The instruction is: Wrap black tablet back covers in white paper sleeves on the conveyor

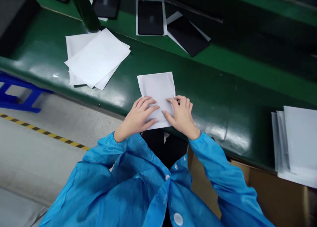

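A white paper-like sleeve [158, 85] lies at the front edge of the green bench, directly before me. Resting on its left side is my left hand [142, 116], palm down with the fingers stretched out. My right hand [180, 116] lies on the right side, thumb and index finger spread on the surface and the other fingers bent near its edge. Both hands touch the sleeve without visibly gripping it. Whether anything is inside it I cannot tell.
Loose white sheets or sleeves [99, 58] are piled at the left of the green bench [210, 85]. Dark tablet-like panels [150, 17] lie on white sheets along the back, beside a green post [83, 9]. Another white stack [300, 141] overhangs the right front edge. A blue stool [22, 98] stands lower left.
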The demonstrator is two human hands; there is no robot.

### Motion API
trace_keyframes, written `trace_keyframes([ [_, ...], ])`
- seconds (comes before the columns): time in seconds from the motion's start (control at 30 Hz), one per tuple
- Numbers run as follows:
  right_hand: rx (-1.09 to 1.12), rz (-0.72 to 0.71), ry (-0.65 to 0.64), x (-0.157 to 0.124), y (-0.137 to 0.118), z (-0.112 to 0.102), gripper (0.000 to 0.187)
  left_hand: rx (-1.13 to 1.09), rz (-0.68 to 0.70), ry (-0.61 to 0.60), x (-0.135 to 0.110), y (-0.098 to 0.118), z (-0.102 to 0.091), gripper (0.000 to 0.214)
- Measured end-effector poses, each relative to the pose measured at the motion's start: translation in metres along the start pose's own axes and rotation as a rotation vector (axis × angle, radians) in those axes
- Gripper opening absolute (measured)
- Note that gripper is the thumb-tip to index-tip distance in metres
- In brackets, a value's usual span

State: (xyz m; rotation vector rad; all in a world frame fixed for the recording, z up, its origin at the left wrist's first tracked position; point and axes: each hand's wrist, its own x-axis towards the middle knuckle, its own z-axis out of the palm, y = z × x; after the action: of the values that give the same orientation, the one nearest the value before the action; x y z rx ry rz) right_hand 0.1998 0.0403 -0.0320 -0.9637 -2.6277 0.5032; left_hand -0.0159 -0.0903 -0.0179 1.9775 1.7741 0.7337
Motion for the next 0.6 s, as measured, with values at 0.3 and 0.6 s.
trace_keyframes([
  [0.3,0.504,0.193,0.111,0.060,0.029,-0.017,0.042,-0.008,0.031,-0.045,0.024,-0.006,-0.011,0.037],
  [0.6,0.825,0.273,0.082,0.037,0.095,-0.033,0.072,-0.492,0.187,-0.302,0.110,-0.014,-0.017,0.034],
])
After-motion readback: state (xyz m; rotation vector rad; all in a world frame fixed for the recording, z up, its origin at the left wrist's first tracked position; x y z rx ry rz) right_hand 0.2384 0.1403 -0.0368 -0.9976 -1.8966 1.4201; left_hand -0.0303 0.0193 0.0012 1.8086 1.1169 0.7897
